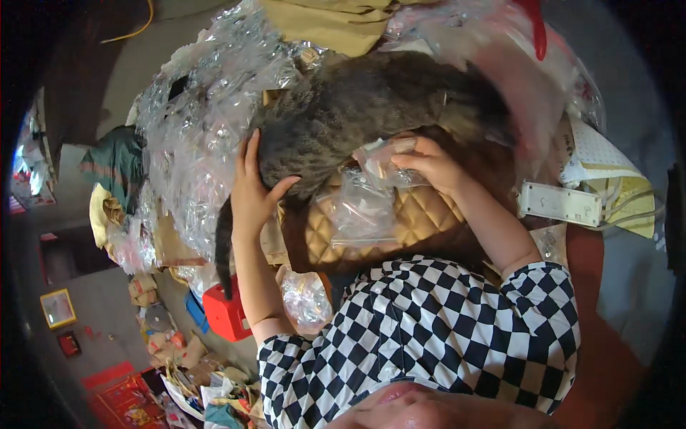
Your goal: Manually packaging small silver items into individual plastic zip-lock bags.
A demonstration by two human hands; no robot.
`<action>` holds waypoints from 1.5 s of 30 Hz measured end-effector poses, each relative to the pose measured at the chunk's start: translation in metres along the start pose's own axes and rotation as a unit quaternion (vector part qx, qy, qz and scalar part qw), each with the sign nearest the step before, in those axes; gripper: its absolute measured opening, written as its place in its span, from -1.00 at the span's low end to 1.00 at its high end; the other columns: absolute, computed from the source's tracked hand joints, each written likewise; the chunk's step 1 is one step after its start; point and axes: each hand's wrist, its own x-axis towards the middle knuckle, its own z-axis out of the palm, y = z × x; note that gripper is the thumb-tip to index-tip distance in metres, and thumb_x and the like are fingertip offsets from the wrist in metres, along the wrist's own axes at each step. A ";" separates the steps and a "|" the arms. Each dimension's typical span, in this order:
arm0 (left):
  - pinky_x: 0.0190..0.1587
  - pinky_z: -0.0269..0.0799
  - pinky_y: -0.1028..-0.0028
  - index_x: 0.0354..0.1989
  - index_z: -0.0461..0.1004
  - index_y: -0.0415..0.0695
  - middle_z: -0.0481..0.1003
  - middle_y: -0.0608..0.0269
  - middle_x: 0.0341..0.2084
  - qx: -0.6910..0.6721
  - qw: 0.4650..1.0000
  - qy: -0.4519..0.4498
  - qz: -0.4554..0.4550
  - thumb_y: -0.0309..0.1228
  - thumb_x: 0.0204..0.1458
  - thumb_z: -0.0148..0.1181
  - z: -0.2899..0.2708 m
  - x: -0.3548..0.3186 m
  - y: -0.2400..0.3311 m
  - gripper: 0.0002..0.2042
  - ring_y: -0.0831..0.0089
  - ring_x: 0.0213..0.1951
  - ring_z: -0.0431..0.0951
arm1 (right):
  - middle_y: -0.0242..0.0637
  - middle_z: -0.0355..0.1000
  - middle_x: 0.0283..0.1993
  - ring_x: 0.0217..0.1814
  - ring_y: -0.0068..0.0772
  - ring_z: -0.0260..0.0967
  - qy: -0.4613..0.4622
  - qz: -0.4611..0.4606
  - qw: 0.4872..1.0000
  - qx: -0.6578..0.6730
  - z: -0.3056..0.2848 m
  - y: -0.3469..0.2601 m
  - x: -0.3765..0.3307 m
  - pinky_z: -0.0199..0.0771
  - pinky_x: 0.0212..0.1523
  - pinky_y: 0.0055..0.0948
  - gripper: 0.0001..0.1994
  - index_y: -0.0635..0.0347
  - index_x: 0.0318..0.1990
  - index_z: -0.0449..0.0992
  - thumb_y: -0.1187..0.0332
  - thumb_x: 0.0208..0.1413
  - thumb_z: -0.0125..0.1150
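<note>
Fur of a grey-brown tabby cat (371,100) fills the middle of the scene, the animal standing across a quilted tan cushion (421,218) with its dark tail (223,247) hanging down on the left, toward the near side. Just in front of the cat a small clear plastic bag (382,161) is held up, crinkled and see-through, and more clear bags (354,211) lie on the cushion just below it. The left hand (250,196) rests flat against the cat's rump, fingers together and pointing away, thumb spread to the right. The right hand (429,163) pinches the small bag between thumb and fingertips, wrist bent, forearm running back to a black-and-white checked sleeve (536,300). A heap of crumpled clear plastic wrapping (200,114) lies far left of the cat. A white power strip (559,204) sits to the right.
</note>
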 end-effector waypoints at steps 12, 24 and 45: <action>0.21 0.19 0.14 0.35 0.06 -0.13 0.15 -0.09 0.28 -0.024 0.999 0.039 -0.029 0.06 -0.23 0.37 0.021 -0.039 -0.041 -0.03 -0.12 0.22 0.22 | -0.33 0.37 -0.14 0.02 -0.47 0.34 0.021 0.041 0.998 -0.045 0.019 -0.025 -0.010 0.31 0.04 -0.50 -0.85 0.31 -0.19 0.53 0.54 0.07 0.13; 0.22 0.15 0.11 0.19 0.33 -0.06 0.33 -0.01 0.13 -0.047 0.972 0.176 0.147 0.00 0.04 0.12 -0.002 0.014 0.030 -0.42 -0.02 0.18 0.28 | -0.30 0.45 -0.08 0.02 -0.39 0.37 -0.054 -0.079 0.909 -0.407 -0.004 -0.028 -0.008 0.31 0.06 -0.43 -0.78 0.25 -0.16 0.57 0.36 0.08 0.16; -0.11 0.41 0.22 -0.29 0.56 -0.13 0.53 0.04 -0.34 0.008 0.936 0.292 -0.197 -0.19 0.04 0.22 0.002 -0.042 -0.049 -0.75 0.10 -0.22 0.49 | -0.33 0.45 -0.06 0.04 -0.35 0.39 0.039 -0.049 0.996 -0.058 -0.025 -0.017 -0.031 0.35 0.12 -0.33 -0.78 0.17 -0.16 0.52 0.59 0.01 0.25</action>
